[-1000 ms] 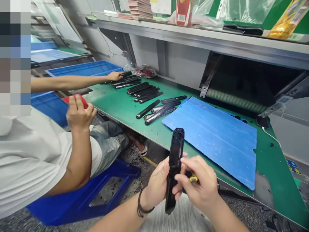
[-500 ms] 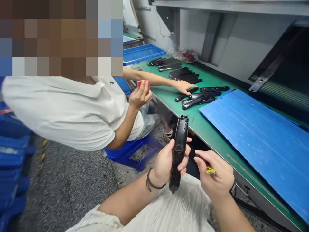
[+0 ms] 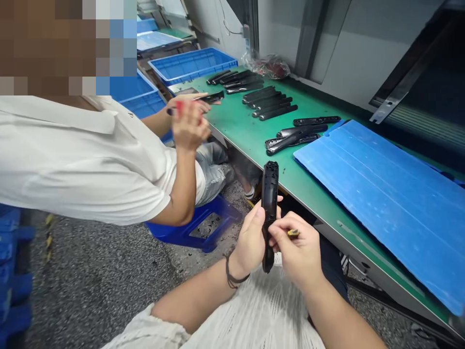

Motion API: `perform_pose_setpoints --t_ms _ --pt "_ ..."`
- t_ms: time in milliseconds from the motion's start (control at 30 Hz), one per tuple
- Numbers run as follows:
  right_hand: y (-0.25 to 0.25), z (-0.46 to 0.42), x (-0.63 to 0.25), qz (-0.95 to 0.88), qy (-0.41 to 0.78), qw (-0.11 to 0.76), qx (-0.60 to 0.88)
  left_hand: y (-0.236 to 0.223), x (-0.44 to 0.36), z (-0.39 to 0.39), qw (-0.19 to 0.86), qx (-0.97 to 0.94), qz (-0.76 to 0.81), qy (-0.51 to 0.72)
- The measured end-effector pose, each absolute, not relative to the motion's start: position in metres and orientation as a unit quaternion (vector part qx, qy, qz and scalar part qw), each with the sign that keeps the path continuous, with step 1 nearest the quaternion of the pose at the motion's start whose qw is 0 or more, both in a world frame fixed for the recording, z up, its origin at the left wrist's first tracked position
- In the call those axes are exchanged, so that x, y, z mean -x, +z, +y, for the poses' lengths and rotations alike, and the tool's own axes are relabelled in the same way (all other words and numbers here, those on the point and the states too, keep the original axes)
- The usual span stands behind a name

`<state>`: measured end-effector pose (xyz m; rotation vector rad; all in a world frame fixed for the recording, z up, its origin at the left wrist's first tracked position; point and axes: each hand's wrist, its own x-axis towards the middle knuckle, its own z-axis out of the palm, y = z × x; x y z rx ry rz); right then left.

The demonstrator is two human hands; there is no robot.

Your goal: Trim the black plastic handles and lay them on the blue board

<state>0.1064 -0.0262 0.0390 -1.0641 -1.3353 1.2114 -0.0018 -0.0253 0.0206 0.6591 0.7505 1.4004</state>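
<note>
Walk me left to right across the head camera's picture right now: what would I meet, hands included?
A co-worker's white shirt, blue stool, the wearer's left hand, long black part, right hand, blue board.

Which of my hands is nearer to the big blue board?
Right. Your right hand is apart from the blue board, on its near side; your left hand, holding the black part, is farther left.
</note>
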Motion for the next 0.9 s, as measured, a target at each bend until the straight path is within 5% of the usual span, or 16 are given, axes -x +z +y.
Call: perform_pose_setpoints --t_ms 133,467,733,900 --pt "0.030 -0.034 -0.117 -0.504 0.522 0.526 0.443 0.025 0.000 -0.020 0.689 -0.233 0.318 0.608" --pt "0.005 -0.052 -0.149 -0.861 0.134 0.418 0.258 0.037 0.006 0.003 0.738 -0.062 0.335 0.583" --pt "0.018 -0.061 -0.142 -0.764 0.297 0.487 0.302 0.031 0.014 0.001 0.766 -0.165 0.277 0.555" --pt "0.020 -0.029 -0.163 -0.749 0.198 0.433 0.461 0.024 0.024 0.001 0.738 -0.228 0.284 0.568"
